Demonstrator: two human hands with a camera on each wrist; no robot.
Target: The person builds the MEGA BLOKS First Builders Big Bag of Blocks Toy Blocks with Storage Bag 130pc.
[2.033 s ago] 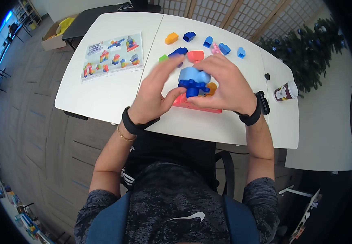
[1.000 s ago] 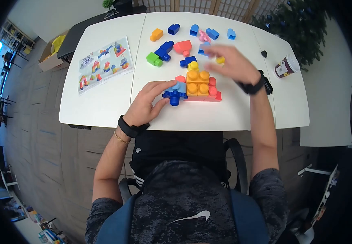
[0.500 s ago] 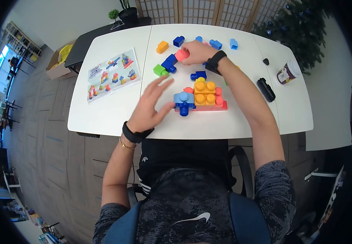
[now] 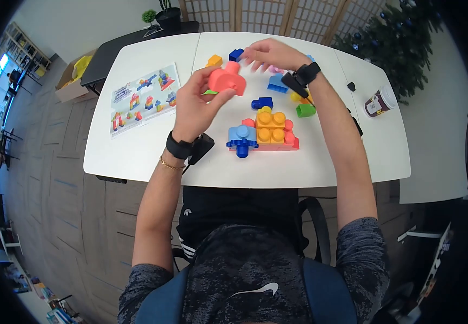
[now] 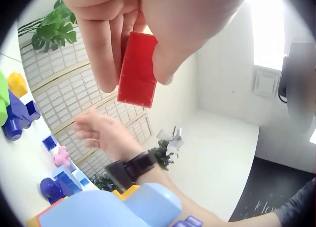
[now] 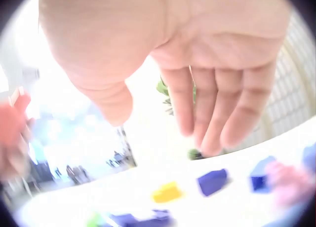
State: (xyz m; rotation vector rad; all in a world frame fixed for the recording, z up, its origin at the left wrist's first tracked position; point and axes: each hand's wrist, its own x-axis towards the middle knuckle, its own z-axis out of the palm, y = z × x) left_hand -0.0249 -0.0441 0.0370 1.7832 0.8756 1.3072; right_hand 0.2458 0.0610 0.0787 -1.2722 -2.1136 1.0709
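Observation:
My left hand [image 4: 193,105] holds a coral-red toy block [image 4: 227,80] with a stud on top, raised over the table between thumb and fingers. In the left wrist view the red block [image 5: 137,71] shows its flat face. Farther back, my right hand [image 4: 277,55] hovers above the loose blocks, its fingers loosely extended and nothing in them. Nearer to me stands a built block assembly: orange bricks [image 4: 271,128] on a red base [image 4: 293,146], with a light blue block [image 4: 239,133] and a dark blue propeller-like piece [image 4: 242,148] at its left front.
Loose blocks lie behind the assembly, among them a dark blue one [image 4: 262,103], a green one [image 4: 305,110] and a light blue one [image 4: 277,83]. A picture sheet [image 4: 143,100] lies at left. At right stands a paper cup [image 4: 380,101].
The light blue block, first between both hands, now sits on the assembly. My right hand reached the red block on the table; that block is now in my left hand, and the right is free.

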